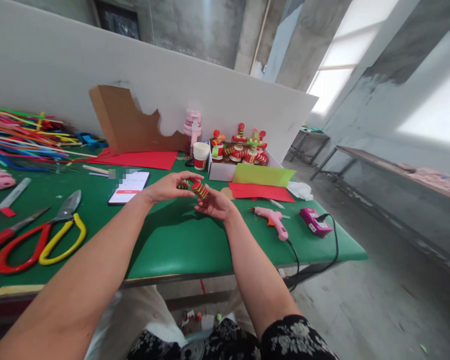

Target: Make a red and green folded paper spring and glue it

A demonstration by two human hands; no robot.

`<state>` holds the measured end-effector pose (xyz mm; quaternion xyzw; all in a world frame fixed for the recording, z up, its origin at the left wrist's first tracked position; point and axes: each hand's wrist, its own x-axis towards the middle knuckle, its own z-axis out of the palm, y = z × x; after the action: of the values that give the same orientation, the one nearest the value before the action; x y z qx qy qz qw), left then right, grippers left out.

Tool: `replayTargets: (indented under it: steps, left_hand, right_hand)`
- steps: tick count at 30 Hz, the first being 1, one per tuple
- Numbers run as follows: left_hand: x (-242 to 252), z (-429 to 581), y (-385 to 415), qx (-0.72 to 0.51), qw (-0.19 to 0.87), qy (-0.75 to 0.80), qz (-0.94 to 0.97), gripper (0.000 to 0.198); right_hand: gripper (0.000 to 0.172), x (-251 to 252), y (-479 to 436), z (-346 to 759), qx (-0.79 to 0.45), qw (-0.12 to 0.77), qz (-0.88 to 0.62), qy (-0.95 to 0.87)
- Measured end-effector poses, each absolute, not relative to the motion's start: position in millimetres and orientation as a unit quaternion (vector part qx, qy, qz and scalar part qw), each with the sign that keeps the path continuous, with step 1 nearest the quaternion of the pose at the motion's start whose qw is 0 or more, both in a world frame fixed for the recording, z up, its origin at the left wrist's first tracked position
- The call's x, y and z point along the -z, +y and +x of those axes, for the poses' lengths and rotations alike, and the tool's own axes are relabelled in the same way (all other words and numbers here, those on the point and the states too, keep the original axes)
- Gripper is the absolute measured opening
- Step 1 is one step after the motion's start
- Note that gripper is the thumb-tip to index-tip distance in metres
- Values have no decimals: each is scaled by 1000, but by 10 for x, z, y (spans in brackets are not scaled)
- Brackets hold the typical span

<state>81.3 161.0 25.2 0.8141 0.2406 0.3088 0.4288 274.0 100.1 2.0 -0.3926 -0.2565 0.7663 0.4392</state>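
Above the middle of the green table, my right hand (218,204) pinches a red and yellow accordion-folded paper strip (200,189). My left hand (171,186) is curled just beside it, its fingers around a small green and yellow folded paper strip (183,184), mostly hidden under the fingers. Whether the two strips are joined I cannot tell. Behind my hands a white box (220,172) holds several figures (239,150) made of red paper cups with folded-paper parts. A paper cup (201,156) stands left of the box.
A pink glue gun (272,220) lies at right, near a purple power block (315,222) with a cord over the edge. Large scissors (47,235) and a phone (129,187) lie at left. Pipe cleaners (22,140) are piled behind; red paper (262,192) lies before the box.
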Motion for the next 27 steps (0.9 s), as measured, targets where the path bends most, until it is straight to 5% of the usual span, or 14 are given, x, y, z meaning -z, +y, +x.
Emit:
replayTargets:
  steps: [4,10,18,27]
  left_hand:
    - [-260,837,1609,-299,403,270,822,48]
    - [-258,821,1605,-329,440,295,782,48]
    - [-214,838,1627,-347,447,301,768,48]
    - [-229,880,1587,-338,422,287,791,45]
  right_hand:
    - [42,-4,1022,2726,-755,431,-411,-275]
    - [68,-79,996,2757,-757,448,-383,-282]
    - [22,-30,980,2715,-725,483,-389,-300]
    - [23,-34,984,2701,-722,481,-398,-298]
